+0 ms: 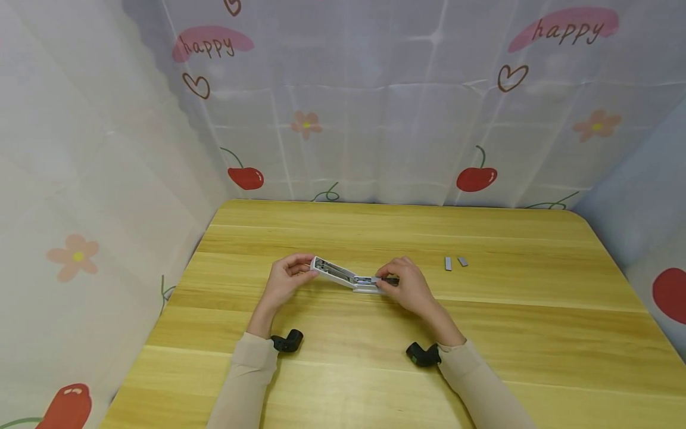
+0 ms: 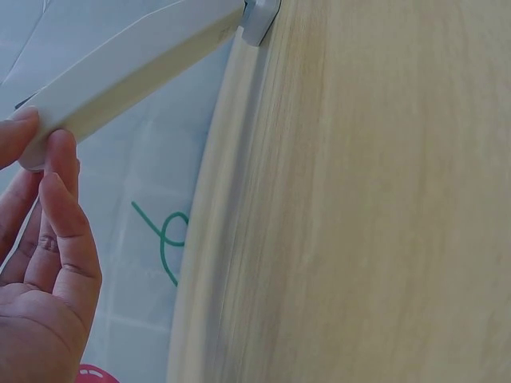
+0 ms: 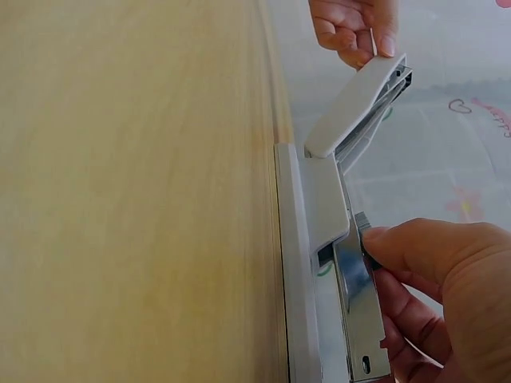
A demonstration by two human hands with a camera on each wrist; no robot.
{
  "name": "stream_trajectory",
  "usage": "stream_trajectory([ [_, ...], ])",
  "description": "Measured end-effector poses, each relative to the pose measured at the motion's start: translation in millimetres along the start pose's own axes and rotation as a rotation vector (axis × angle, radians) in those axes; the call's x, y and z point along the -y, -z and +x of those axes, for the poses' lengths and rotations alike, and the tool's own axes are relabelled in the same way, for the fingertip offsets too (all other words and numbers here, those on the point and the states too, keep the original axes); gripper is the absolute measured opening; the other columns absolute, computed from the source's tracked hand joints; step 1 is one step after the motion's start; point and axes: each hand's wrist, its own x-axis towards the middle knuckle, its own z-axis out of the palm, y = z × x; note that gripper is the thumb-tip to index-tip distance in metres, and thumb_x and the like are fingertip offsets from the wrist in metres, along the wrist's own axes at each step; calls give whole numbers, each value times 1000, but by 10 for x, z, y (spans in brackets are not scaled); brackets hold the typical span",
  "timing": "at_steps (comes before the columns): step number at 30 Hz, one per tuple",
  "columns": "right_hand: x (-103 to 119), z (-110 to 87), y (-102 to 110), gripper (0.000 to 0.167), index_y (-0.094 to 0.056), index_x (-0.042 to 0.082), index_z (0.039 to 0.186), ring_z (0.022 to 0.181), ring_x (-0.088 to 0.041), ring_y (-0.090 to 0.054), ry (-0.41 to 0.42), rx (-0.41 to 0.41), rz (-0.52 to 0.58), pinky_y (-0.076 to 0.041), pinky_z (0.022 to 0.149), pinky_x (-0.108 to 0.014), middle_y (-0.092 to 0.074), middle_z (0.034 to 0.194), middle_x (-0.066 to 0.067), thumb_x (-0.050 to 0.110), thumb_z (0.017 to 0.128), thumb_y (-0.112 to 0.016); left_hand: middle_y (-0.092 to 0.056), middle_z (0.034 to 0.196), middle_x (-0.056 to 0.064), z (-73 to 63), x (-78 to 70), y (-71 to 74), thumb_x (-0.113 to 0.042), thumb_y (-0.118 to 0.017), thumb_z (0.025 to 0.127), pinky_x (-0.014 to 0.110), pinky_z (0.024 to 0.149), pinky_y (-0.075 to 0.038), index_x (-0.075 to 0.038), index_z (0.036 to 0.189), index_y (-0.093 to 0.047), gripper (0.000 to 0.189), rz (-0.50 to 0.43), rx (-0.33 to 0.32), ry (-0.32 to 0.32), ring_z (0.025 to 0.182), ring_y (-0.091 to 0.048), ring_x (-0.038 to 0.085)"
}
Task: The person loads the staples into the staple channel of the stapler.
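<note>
A white stapler (image 1: 334,272) lies swung open on the table, its top arm raised toward the left and its metal magazine (image 3: 359,307) exposed. My left hand (image 1: 282,280) pinches the tip of the raised arm between thumb and fingers; the left wrist view shows this grip on the white arm (image 2: 136,64) closely. Over the magazine, my right hand (image 1: 409,287) pinches a small grey strip of staples (image 3: 362,221) with thumb and forefinger. The strip is mostly hidden by the thumb, and I cannot tell whether it sits inside the channel.
Two small grey staple strips, a longer one (image 1: 448,263) and a shorter one (image 1: 463,261), lie on the wooden table (image 1: 343,381) beyond the right hand. A printed curtain (image 1: 375,149) hangs behind the table's far edge. Each wrist carries a black camera (image 1: 288,341).
</note>
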Motion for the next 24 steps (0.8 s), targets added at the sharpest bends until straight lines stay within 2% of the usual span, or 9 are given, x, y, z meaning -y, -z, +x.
stream_trajectory([
  [24, 47, 43, -47, 8, -75, 12, 90, 87, -18, -54, -3, 39, -24, -48, 77, -37, -65, 90, 0, 15, 83, -78, -67, 100, 20, -1, -14, -8, 2, -72, 85, 23, 73, -57, 10, 120, -62, 37, 7, 0, -17, 79, -63, 6],
])
